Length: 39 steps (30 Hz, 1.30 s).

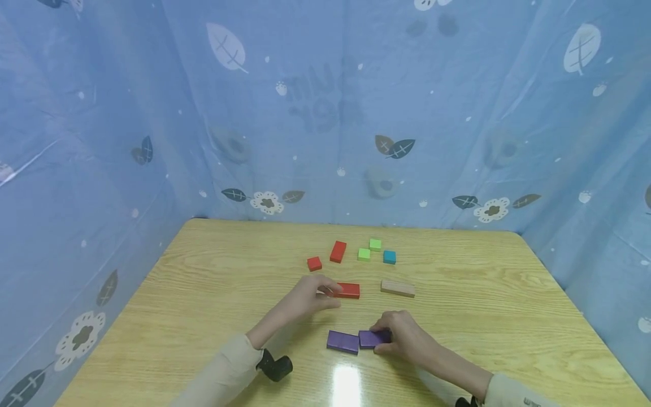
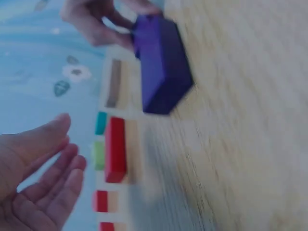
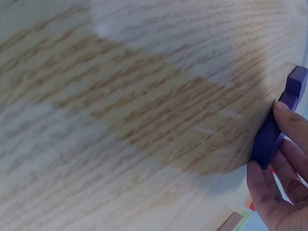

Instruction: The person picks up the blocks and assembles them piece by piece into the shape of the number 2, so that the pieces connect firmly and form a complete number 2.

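Two purple blocks (image 1: 343,342) (image 1: 369,339), grip (image 1: 405,334) on one

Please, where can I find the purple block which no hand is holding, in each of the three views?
Head: the free purple block, lower centre, left of the held purple block.
Left wrist: the free purple block, large, upper centre, nearer than the held purple block.
Right wrist: the free purple block, at the right edge, above the held purple block.
Shared landmark: the right hand, gripping the held purple block.
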### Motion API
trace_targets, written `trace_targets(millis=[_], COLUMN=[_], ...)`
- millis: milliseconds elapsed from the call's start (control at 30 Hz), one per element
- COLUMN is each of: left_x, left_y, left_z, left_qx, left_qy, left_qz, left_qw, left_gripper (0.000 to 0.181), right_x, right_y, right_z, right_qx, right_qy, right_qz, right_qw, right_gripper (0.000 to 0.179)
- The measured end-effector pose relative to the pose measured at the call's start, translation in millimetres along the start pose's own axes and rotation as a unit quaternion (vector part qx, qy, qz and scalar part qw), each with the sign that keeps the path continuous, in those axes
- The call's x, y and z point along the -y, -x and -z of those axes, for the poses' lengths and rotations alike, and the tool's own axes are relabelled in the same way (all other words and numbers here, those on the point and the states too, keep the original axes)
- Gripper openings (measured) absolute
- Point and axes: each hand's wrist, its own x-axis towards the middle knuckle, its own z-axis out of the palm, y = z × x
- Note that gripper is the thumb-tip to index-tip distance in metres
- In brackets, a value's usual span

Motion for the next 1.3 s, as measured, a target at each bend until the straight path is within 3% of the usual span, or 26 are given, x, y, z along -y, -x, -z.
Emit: trace_targets(millis=[133, 300, 433, 600, 833, 933, 1100, 1300], left_x=[9.1, 11.0, 9.1, 11.0, 10.1, 8.7, 3.6, -5.8], left_y=[-17.4, -32.8, -37.1, -40.4, -49.0, -50.9, -47.9, -41.5], left_z=[-3.2, -9.1, -12.8, -18.4, -23.1, -24.7, -25.8, -23.6], left_qx=[-0.006, -0.013, -0.003, 0.000, -0.007, -0.008, -0.020, -0.062], left_qy=[-0.025, -0.109, -0.154, -0.209, -0.243, -0.242, -0.192, -0.165], left_qz=[-0.007, 0.013, 0.027, 0.015, 0.014, 0.021, 0.054, 0.086], left_qw=[0.9996, 0.9939, 0.9877, 0.9777, 0.9699, 0.9701, 0.9797, 0.9805], left_gripper=[0.029, 0.033, 0.037, 0.033, 0.025, 0.020, 0.022, 0.028], right_x=[-0.1, -0.3, -0.7, -0.5, 0.0, 0.0, -0.1, 0.7], right_y=[0.1, -0.6, -1.3, -1.5, -1.6, -2.1, -1.9, -1.2], right_z=[0.5, 0.3, -0.8, 0.1, 0.7, 0.1, -1.0, 0.2], right_qx=[0.000, 0.001, 0.002, 0.005, 0.008, 0.010, 0.012, 0.004], right_qy=[-0.003, -0.005, -0.006, -0.006, -0.006, -0.007, -0.008, -0.005], right_qz=[-0.001, -0.001, -0.002, -0.005, -0.011, -0.012, -0.016, -0.014], right_qw=[1.0000, 1.0000, 1.0000, 1.0000, 0.9999, 0.9999, 0.9998, 0.9999], right_gripper=[0.028, 0.028, 0.028, 0.028, 0.028, 0.027, 0.027, 0.027])
